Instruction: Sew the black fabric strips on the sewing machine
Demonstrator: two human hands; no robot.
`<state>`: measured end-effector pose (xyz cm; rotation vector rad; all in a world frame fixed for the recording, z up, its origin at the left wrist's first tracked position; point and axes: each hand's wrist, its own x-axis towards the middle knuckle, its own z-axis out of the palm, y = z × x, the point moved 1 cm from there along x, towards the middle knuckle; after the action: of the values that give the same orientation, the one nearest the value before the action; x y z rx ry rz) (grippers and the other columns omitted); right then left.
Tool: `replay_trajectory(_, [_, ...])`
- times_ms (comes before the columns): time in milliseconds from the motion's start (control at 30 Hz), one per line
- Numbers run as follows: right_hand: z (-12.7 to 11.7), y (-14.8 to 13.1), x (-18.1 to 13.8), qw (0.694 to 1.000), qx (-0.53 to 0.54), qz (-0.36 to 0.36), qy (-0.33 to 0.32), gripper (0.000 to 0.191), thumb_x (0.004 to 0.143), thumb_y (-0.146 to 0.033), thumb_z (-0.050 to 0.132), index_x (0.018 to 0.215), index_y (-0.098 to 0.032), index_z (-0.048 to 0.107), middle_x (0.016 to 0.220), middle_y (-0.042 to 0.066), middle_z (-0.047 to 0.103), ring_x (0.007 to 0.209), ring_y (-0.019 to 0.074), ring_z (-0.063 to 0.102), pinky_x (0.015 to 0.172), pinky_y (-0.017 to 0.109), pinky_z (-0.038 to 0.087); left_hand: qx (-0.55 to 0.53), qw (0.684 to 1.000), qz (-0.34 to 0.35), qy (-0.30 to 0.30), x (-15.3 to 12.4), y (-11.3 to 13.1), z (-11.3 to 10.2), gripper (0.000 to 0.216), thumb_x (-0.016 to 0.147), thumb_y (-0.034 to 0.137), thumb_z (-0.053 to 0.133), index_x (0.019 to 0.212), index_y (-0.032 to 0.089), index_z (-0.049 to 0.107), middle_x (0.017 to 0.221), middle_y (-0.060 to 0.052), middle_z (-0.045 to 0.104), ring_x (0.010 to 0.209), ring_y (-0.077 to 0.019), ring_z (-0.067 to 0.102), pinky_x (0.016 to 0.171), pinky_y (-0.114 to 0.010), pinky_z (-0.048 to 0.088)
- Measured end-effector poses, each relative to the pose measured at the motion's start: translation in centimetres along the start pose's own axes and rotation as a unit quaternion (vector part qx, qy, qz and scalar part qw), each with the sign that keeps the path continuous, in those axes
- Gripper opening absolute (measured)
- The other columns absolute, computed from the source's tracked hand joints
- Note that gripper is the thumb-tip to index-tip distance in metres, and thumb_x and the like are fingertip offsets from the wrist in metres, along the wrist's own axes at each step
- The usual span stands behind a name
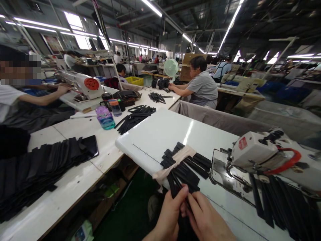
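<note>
My left hand [168, 211] and my right hand [207, 214] are close together at the near edge of the white sewing table. Both are closed around black fabric strips [175, 185], the left with its thumb on top. The strips' lower ends hang down between my hands and are partly hidden. Just beyond lies a pile of similar black strips [189, 174], with a pale cloth band [175, 161] across it. To the right stands a white sewing machine [253, 150] with a red curved part, and more black strips [281, 201] lie beside it.
On the left table are rows of black strips [40, 167], a dark phone [90, 147], a purple-and-teal bottle [104, 117] and another strip pile [136, 117]. One co-worker [203, 85] sits beyond the table; another sits left at a sewing machine [80, 83]. A gap separates the two tables.
</note>
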<state>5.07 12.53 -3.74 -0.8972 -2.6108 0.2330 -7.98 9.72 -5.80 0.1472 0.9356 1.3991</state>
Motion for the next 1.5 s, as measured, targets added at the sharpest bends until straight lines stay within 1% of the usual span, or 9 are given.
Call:
replay_trajectory(133, [-2.3, -0.2, 1.1, 0.977, 0.181, 0.059, -0.101, 0.024, 0.093, -0.031, 0.054, 0.115, -0.024, 0.061, 0.102, 0.005, 0.064, 0.091, 0.0176, 0.064, 0.079, 0.025, 0.054, 0.028, 0.997, 0.016, 0.073, -0.1, 0.4, -0.5, 0.043, 0.07, 0.054, 0.071, 0.065, 0.015, 0.057, 0.053, 0.004, 0.048, 0.049, -0.0079, 0.041, 0.049, -0.021, 0.032])
replay_trajectory(267, [-0.9, 2.9, 3.3, 0.997, 0.017, 0.078, 0.022, 0.022, 0.095, -0.03, 0.05, 0.111, -0.019, 0.062, 0.104, 0.009, 0.063, 0.096, 0.0215, 0.062, 0.083, 0.033, 0.054, 0.073, 0.995, 0.02, 0.068, -0.3, 0.9, -0.8, 0.05, 0.075, 0.061, 0.061, 0.058, 0.014, 0.057, 0.052, 0.0, 0.05, 0.048, -0.0093, 0.042, 0.048, -0.022, 0.033])
replay_trajectory(367, [1.6, 4.4, 4.1, 0.995, -0.077, 0.051, 0.036, 0.025, 0.092, -0.024, 0.054, 0.114, -0.015, 0.061, 0.099, 0.011, 0.063, 0.092, 0.0261, 0.061, 0.082, 0.041, 0.054, 0.025, 0.997, 0.04, 0.064, -0.5, 1.0, -0.6, 0.046, 0.072, 0.059, 0.068, 0.06, 0.016, 0.055, 0.054, -0.002, 0.055, 0.054, -0.012, 0.05, 0.056, -0.024, 0.041])
replay_trajectory(467, [2.6, 4.9, 4.4, 0.994, -0.089, 0.044, 0.035, 0.021, 0.091, -0.016, 0.049, 0.108, -0.015, 0.062, 0.089, 0.009, 0.062, 0.084, 0.0262, 0.061, 0.076, 0.042, 0.055, -0.051, 0.997, 0.031, 0.051, -0.4, 0.7, -0.4, 0.045, 0.063, 0.055, 0.078, 0.066, 0.016, 0.055, 0.059, -0.001, 0.058, 0.057, -0.0138, 0.055, 0.06, -0.027, 0.047])
replay_trajectory(600, [2.1, 4.8, 4.0, 0.993, -0.1, 0.042, 0.051, 0.027, 0.091, -0.01, 0.041, 0.11, -0.015, 0.058, 0.091, 0.01, 0.061, 0.084, 0.0252, 0.062, 0.077, 0.042, 0.055, -0.05, 0.996, 0.034, 0.062, 0.0, 0.3, -0.6, 0.056, 0.052, 0.055, 0.086, 0.08, 0.015, 0.056, 0.056, 0.008, 0.048, 0.04, -0.0041, 0.035, 0.043, -0.021, 0.034])
replay_trajectory(733, [1.1, 2.5, 2.4, 0.993, -0.087, 0.028, 0.072, 0.033, 0.091, -0.008, 0.039, 0.118, -0.016, 0.055, 0.093, 0.01, 0.061, 0.085, 0.025, 0.063, 0.074, 0.039, 0.056, -0.026, 0.999, 0.03, 0.021, 0.2, 0.2, -0.4, 0.061, 0.059, 0.058, 0.082, 0.093, 0.013, 0.058, 0.052, 0.011, 0.041, 0.042, -0.004, 0.033, 0.045, -0.02, 0.032])
replay_trajectory(933, [-2.1, -0.9, 1.8, 0.987, 0.142, -0.018, -0.078, 0.04, 0.087, -0.035, 0.063, 0.125, -0.021, 0.057, 0.107, 0.007, 0.064, 0.093, 0.0179, 0.066, 0.079, 0.024, 0.056, -0.043, 0.994, 0.018, 0.098, 0.0, 0.6, -0.6, 0.041, 0.065, 0.046, 0.08, 0.072, 0.016, 0.053, 0.052, 0.007, 0.043, 0.045, -0.0054, 0.037, 0.045, -0.019, 0.031])
replay_trajectory(1133, [0.5, 3.7, 4.3, 0.994, -0.074, 0.06, 0.061, 0.028, 0.098, -0.031, 0.041, 0.11, -0.018, 0.063, 0.102, 0.011, 0.065, 0.093, 0.0236, 0.063, 0.082, 0.038, 0.054, -0.063, 0.994, 0.026, 0.089, 0.0, 0.8, -0.6, 0.038, 0.064, 0.043, 0.08, 0.072, 0.014, 0.058, 0.064, -0.001, 0.059, 0.055, -0.0107, 0.054, 0.051, -0.022, 0.044])
replay_trajectory(1500, [2.5, 4.0, 3.3, 0.973, -0.198, 0.101, 0.057, 0.017, 0.09, -0.013, 0.04, 0.086, -0.02, 0.055, 0.079, 0.01, 0.055, 0.075, 0.0272, 0.053, 0.068, 0.042, 0.048, -0.043, 0.995, 0.059, 0.068, 0.3, -1.0, -1.1, 0.045, 0.059, 0.045, 0.086, 0.074, 0.016, 0.054, 0.053, 0.009, 0.046, 0.04, -0.0036, 0.036, 0.045, -0.021, 0.043])
